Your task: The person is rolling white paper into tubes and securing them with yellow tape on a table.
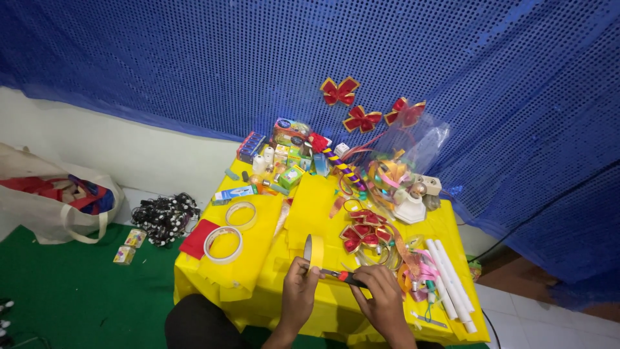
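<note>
Two hands work at the near edge of a low yellow table (258, 271), but start at the far left: a cloth bag (55, 200) slumps against the wall with red and dark things inside. Right of it, on the green floor (84, 291), lie two small packets (129, 245) and a tangle of black cord (165, 218). On the table's left part sit a red card (199, 239) and two rolls of tape (224, 244), one nearer than the other. Small boxes (284, 158) crowd the far edge.

Near the front middle, the left hand (299, 291) pinches a roll of yellow tape (314, 251), holding it upright on its edge with fingers closed on it. Just beside it, the right hand (381, 294) is closed around a red-handled tool (342, 276) whose tip points at the tape; whether it is a cutter or scissors I cannot tell. The hands are close but apart.

Further right lie red and gold ribbon bows (363, 229), loops of ribbon (387, 174), and white tubes (449, 278) side by side. Three more bows (361, 118) hang on the blue curtain (484, 77) behind.
</note>
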